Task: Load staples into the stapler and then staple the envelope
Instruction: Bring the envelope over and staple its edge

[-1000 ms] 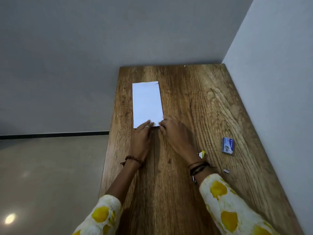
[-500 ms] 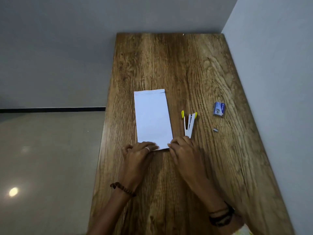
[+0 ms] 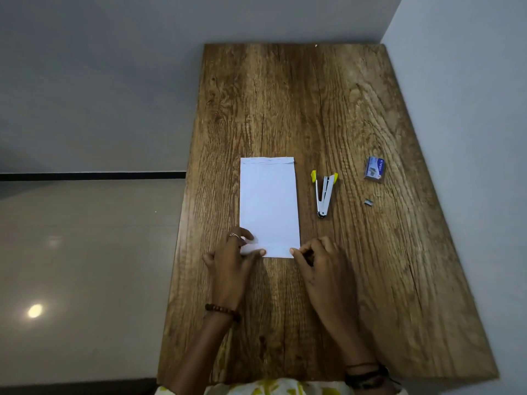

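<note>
The envelope [image 3: 268, 206] had slid down to the frame's centre on the counter [image 3: 370, 280], near edge now lifting. Left hand [image 3: 231, 260] fingers pinched its lower-left corner; right hand [image 3: 322, 263] fingers pressed the lower-right. The stapler [image 3: 324, 192] lay splayed open, right of centre, so loading seemed pending.

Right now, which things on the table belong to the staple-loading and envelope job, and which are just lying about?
Part of the job:
- envelope, near end held by left hand and right hand
- stapler, lying open
- staple box
- small loose strip, probably staples

Lying about:
- nothing else on the table; only a tiny speck at its far edge
</note>
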Action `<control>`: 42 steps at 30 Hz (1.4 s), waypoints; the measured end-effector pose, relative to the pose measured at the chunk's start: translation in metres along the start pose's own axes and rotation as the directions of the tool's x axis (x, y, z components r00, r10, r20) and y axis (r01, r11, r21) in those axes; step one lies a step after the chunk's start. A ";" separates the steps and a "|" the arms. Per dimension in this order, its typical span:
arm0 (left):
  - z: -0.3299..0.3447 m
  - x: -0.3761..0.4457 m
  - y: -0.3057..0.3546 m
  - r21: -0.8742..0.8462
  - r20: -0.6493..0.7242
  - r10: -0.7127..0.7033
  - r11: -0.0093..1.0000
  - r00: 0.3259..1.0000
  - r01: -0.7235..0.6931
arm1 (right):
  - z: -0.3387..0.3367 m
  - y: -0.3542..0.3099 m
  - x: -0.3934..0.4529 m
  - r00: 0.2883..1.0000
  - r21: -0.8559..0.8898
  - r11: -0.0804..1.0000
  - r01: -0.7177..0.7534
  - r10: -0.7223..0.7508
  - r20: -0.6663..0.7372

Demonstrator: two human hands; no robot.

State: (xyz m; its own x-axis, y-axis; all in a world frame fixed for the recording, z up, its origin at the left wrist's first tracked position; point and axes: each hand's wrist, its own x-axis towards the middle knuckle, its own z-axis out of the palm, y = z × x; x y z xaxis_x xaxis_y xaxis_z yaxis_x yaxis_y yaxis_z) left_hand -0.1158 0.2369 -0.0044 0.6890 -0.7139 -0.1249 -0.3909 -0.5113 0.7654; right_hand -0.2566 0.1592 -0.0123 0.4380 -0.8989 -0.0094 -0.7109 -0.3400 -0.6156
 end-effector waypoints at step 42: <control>-0.017 0.032 -0.023 0.288 0.291 0.489 0.775 0.822 -0.563 | -0.021 0.005 0.074 0.958 0.279 0.959 -0.041 0.117 -0.261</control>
State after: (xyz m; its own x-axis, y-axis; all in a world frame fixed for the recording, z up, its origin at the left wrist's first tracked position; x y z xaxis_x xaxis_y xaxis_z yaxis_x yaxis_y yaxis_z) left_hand -0.0744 0.2339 -0.0147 0.1973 -0.9764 0.0878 -0.8666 -0.1319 0.4813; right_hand -0.2395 0.0850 0.0005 0.1931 -0.9733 0.1244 -0.5468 -0.2120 -0.8100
